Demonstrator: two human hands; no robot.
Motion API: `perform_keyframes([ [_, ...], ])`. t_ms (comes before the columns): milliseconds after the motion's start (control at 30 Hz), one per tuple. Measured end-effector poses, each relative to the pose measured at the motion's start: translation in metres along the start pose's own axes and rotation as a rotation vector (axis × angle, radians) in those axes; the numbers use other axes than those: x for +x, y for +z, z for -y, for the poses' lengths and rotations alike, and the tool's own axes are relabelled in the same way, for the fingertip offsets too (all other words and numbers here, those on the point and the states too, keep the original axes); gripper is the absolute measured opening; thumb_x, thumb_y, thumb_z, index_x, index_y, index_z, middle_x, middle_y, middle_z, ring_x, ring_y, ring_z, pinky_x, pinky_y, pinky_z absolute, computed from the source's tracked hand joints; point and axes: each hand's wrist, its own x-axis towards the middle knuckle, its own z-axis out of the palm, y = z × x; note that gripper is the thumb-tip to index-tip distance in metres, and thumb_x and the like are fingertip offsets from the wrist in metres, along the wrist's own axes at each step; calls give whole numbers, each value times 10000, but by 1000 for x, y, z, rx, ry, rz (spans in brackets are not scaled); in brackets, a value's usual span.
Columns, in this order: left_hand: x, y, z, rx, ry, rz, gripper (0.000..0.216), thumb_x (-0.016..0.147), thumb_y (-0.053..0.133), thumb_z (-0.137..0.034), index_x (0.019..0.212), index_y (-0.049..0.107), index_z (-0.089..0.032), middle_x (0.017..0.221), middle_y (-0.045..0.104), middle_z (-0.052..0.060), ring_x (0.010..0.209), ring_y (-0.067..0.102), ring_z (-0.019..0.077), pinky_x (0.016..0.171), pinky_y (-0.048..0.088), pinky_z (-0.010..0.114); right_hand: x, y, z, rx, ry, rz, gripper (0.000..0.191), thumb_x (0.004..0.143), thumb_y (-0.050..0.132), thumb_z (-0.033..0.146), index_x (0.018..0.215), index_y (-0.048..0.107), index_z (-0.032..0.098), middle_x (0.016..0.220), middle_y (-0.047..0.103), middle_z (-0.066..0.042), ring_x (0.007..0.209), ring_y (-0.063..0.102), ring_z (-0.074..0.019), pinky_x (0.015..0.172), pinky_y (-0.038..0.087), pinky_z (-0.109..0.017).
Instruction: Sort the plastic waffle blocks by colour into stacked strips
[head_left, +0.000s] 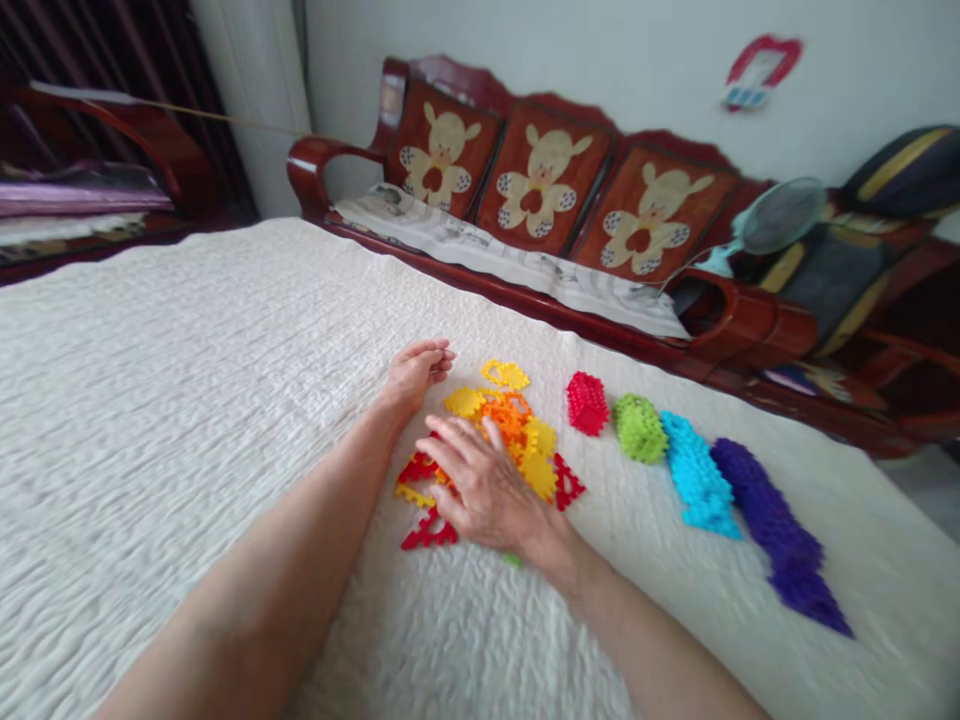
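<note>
A loose pile of flat interlocking plastic pieces lies on the white quilted cover, with yellow pieces [541, 470], orange pieces [510, 415] and red pieces [431, 530] mixed together. My right hand [480, 485] is palm down over the pile, fingers spread, and hides part of it. Just left of the pile's far end, my left hand [420, 375] has its fingers curled together; what they hold, if anything, is hidden. A separate yellow piece [505, 375] lies near its fingertips. A bit of green [512, 560] peeks out below my right wrist.
Right of the pile stand sorted stacks: red [587, 404], green [640, 428], light blue [699, 475] and purple [776, 530]. Beyond the cover's far edge is a wooden sofa [330, 165] with bear cushions [534, 180]. A small fan [784, 215] stands at its right end.
</note>
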Motion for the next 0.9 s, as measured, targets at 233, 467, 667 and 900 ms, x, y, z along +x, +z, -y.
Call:
perform_keyframes([
  [233, 0, -1, 0, 19, 7, 6, 228, 643, 653, -159, 868, 668, -129, 752, 680, 35, 598, 593, 82, 549, 465, 184, -3, 11, 1, 43, -4, 32, 303, 914, 499, 242, 1212, 543, 207, 1242, 596, -81, 1144, 511, -224, 1034, 289, -453],
  [467, -1, -1, -1, 64, 16, 5, 222, 652, 631, -153, 871, 654, -127, 752, 673, 31, 591, 582, 79, 544, 458, 183, 2, 8, -10, 271, 26, -145, 197, 940, 454, 246, 1020, 622, 177, 983, 691, -53, 969, 603, -178, 956, 368, -395],
  [667, -1, 0, -2, 76, 26, 6, 207, 652, 617, -149, 855, 649, -125, 738, 668, 29, 586, 581, 83, 530, 454, 185, 4, -14, -42, 735, 343, -379, 260, 928, 460, 369, 1029, 633, 203, 911, 676, -8, 825, 620, -138, 749, 481, -273],
  [900, -2, 1, -2, 79, 18, 10, 194, 655, 625, -150, 845, 659, -127, 740, 673, 35, 584, 585, 82, 537, 461, 186, -28, -49, -104, 406, 472, -504, 275, 906, 434, 329, 1070, 623, 213, 981, 664, -40, 910, 612, -179, 843, 486, -351],
])
